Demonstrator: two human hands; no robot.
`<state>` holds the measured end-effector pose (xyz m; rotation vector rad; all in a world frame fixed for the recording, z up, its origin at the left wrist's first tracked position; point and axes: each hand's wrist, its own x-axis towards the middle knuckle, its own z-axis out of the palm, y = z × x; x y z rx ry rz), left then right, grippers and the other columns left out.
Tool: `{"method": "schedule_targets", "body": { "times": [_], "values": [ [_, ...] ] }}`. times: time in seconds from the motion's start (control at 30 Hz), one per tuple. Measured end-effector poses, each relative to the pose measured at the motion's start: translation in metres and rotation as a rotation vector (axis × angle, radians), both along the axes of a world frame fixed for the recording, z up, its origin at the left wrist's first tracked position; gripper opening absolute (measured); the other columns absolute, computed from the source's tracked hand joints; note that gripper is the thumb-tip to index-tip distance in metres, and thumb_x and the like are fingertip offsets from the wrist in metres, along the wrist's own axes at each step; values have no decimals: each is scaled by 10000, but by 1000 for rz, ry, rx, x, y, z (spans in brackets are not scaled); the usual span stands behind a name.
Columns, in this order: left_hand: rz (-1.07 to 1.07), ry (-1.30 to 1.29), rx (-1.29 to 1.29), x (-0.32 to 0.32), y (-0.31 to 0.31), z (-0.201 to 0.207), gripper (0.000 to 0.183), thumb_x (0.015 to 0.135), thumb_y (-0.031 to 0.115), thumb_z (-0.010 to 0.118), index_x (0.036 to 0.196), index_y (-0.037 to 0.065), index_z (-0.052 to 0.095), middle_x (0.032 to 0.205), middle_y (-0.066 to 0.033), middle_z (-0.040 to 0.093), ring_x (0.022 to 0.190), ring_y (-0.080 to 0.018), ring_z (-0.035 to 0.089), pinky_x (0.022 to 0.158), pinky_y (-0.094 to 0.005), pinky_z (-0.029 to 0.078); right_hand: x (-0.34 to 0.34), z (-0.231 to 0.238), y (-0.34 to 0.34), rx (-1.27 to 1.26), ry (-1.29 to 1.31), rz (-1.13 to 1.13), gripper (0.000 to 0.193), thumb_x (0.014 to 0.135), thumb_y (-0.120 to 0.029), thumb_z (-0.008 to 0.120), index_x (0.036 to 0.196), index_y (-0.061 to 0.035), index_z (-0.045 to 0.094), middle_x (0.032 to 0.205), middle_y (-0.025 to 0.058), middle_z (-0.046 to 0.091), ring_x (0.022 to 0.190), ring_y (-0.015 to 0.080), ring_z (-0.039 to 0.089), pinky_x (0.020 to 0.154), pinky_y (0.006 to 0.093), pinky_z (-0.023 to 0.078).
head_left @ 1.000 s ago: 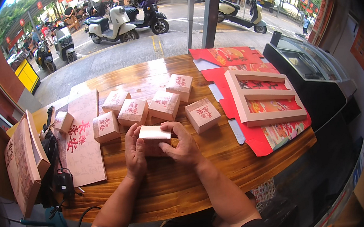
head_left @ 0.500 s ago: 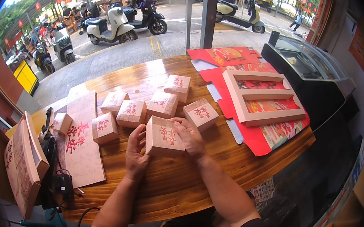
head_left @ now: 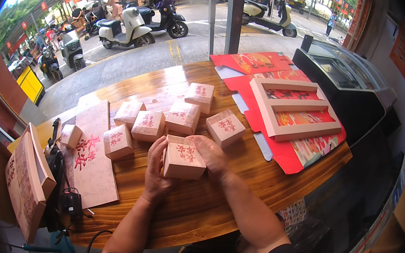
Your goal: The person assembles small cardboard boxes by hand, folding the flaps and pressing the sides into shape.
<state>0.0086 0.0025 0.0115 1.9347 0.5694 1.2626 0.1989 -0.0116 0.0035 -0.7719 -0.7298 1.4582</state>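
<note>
Between my two hands is a small pink cardboard box point(head_left: 183, 158) with red characters on its lid, held over the near part of the wooden table. My left hand point(head_left: 155, 168) grips its left side, and my right hand point(head_left: 212, 156) presses on its right side; both are closed on it. Beyond them stand several matching small boxes point(head_left: 183, 117) in loose rows. One more box point(head_left: 226, 127) sits just right of my right hand, and another point(head_left: 71, 136) lies farther left on a flat printed pink sheet point(head_left: 94, 180).
At right, a pink divided tray frame point(head_left: 292, 134) lies on unfolded red printed card point(head_left: 285, 160). A larger pink box point(head_left: 23, 182), a black adapter point(head_left: 71, 202) and cables crowd the left end. A glass display case point(head_left: 349, 69) stands right of the table point(head_left: 172, 218); scooters point(head_left: 125, 28) are parked outside.
The held box has tipped so more of its front side shows, its lid turning flatter. My fingers have shifted slightly around its sides. The boxes on the table have stayed put.
</note>
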Motion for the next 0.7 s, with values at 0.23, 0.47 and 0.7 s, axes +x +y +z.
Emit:
{"method": "schedule_targets", "body": {
  "times": [0.23, 0.47, 0.7],
  "values": [
    [-14, -11, 6, -3, 2, -5, 877, 722, 4, 795, 1479, 89, 360, 1540, -162, 287, 1414, -278, 367, 1115, -397, 406, 0, 5, 0, -68, -69, 59, 271, 1052, -212, 526, 1199, 5, 596, 1057, 58, 684, 913, 78, 644, 801, 217, 538],
    [34, 86, 54, -3, -1, 5, 900, 714, 14, 782, 1498, 79, 344, 1538, -165, 316, 1411, -278, 372, 1133, -393, 368, 3, 7, -1, -113, -116, 59, 227, 1033, -168, 550, 1153, 13, 615, 1011, 73, 699, 861, 98, 667, 763, 238, 555],
    [39, 125, 64, -6, 1, -2, 885, 719, -37, 755, 1497, 79, 348, 1561, -154, 306, 1307, -238, 473, 1045, -357, 447, 6, 11, -2, -145, -176, 82, 220, 1020, -165, 565, 1117, 18, 638, 951, 67, 707, 818, 92, 663, 739, 232, 546]
  ]
}}
